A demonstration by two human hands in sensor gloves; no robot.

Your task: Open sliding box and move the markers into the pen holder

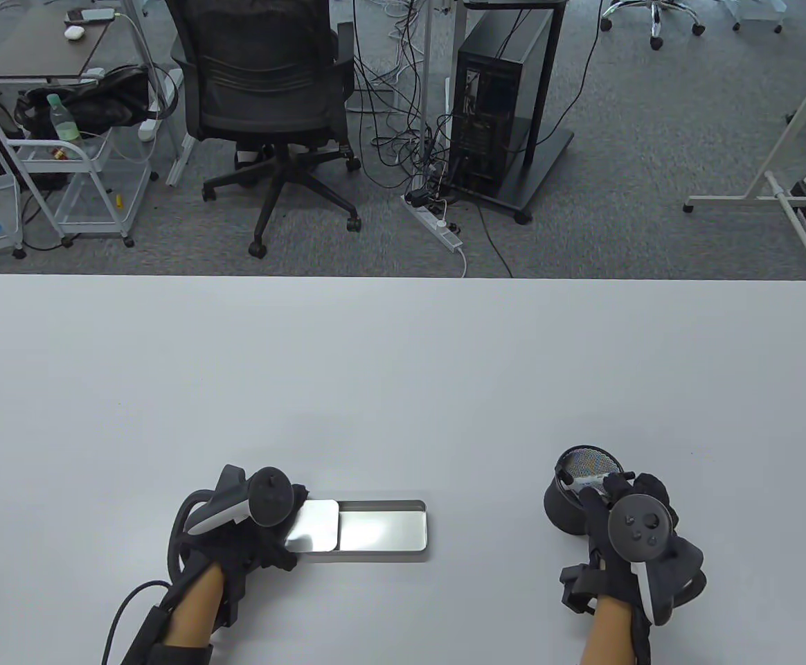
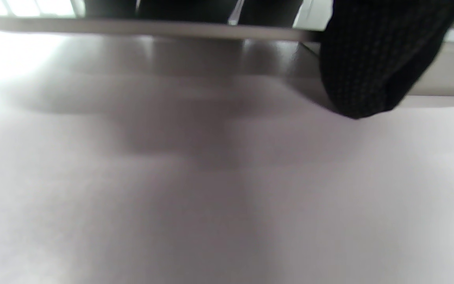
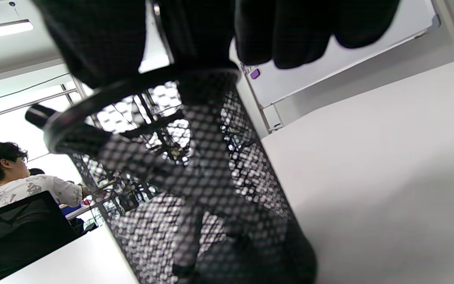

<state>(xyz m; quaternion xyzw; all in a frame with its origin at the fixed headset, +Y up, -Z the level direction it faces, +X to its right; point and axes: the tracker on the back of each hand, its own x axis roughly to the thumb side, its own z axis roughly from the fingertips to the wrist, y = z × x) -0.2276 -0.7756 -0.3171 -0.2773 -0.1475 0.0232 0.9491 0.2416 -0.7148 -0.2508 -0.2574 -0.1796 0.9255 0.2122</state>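
Black-gloved fingers (image 1: pixel 595 493) of my right hand (image 1: pixel 628 516) curl around a white marker (image 1: pixel 581 479), holding it over the rim of the mesh pen holder (image 1: pixel 561 509) on the white table (image 1: pixel 403 374). Well to the left, my left hand (image 1: pixel 257 516) grips the lid (image 1: pixel 314 525) of the metal sliding box (image 1: pixel 383 530), whose tray lies open.

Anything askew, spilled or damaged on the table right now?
Nothing stands out. The silver metal sliding box lies flat with its lid slid back under the left hand; the black mesh pen holder stands upright beneath the right hand.
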